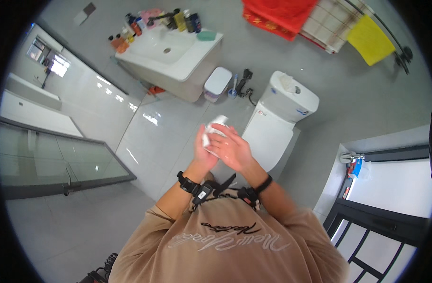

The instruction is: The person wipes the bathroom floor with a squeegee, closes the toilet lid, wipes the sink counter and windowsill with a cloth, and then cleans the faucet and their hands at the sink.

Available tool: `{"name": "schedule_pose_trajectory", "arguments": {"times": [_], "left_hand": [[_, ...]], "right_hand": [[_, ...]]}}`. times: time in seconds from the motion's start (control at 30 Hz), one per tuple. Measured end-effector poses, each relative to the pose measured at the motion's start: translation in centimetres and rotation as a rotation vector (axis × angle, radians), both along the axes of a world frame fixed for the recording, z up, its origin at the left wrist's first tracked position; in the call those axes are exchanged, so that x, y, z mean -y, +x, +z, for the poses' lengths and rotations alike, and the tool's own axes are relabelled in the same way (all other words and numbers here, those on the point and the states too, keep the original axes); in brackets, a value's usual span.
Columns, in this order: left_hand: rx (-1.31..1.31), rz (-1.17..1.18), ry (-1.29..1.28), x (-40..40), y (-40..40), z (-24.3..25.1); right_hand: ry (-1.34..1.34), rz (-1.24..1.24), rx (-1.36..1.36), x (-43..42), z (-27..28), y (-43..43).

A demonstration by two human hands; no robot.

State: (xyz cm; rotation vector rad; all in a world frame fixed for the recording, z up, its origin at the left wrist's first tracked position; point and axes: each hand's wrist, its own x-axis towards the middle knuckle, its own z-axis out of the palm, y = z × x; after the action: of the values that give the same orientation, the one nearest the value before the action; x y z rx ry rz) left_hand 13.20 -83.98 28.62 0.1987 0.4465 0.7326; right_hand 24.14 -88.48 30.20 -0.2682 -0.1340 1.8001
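Between my two hands, in front of my chest, is a crumpled white tissue or paper [219,120]. My left hand [204,148] lies against it from the left side, its palm partly hidden. Across the tissue rest the fingers of my right hand [233,146], which look slightly blurred. Black straps with small devices are on both wrists. Beyond my hands stands a white toilet [269,138] with its lid down, and another crumpled white tissue [288,83] lies on its tank.
A washbasin [202,47] with several bottles stands at the upper left, beside a lidded white bin [218,80] and a toilet brush [233,90]. Towels [370,39] hang at the upper right. A glass door [60,152] is at left, a barred window [371,247] at right.
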Motion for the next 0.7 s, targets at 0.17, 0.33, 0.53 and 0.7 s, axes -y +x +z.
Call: {"name": "schedule_pose_trajectory", "arguments": {"times": [0.17, 0.33, 0.53, 0.7], "left_hand": [[-0.176, 0.325, 0.029, -5.9, -12.4, -3.2], [-0.208, 0.691, -0.138, -8.2, -23.0, -3.7], [-0.315, 0.733, -0.151, -12.3, -32.8, -2.1], [-0.428, 0.587, -0.192, -18.7, -34.6, -0.3]], "right_hand": [[-0.092, 0.114, 0.278, -9.9, -5.4, -14.7], [0.086, 0.349, 0.811, -14.4, -5.2, -25.5], [1.018, -0.409, 1.531, -20.1, -2.8, -31.9], [0.955, -0.387, 1.444, -26.7, -7.6, -37.0]]}}
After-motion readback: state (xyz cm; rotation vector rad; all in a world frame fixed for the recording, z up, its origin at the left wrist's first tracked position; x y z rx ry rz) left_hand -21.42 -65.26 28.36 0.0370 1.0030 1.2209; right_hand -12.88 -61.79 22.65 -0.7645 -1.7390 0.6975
